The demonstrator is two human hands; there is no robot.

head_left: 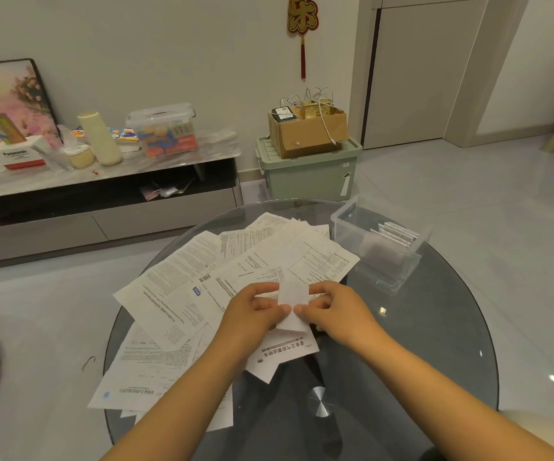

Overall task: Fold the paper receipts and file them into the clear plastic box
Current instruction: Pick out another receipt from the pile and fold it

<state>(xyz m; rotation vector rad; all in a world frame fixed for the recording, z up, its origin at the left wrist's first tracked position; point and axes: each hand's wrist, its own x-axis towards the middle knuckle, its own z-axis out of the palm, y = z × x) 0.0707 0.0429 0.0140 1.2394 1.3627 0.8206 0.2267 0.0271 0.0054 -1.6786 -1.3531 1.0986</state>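
A small folded white receipt (293,306) is held above the paper pile. My left hand (255,314) pinches its left edge and my right hand (332,309) pinches its right edge, thumbs meeting near the fold. Beneath them a loose heap of printed receipts and leaflets (202,287) spreads over the round glass table (418,344). The clear plastic box (380,242) stands open at the table's far right, with several folded papers upright inside it.
The table's edge curves close on the left and right, with tiled floor around. A green storage bin (307,174) with a cardboard box on top stands behind the table. A low TV cabinet (102,194) with clutter runs along the left wall.
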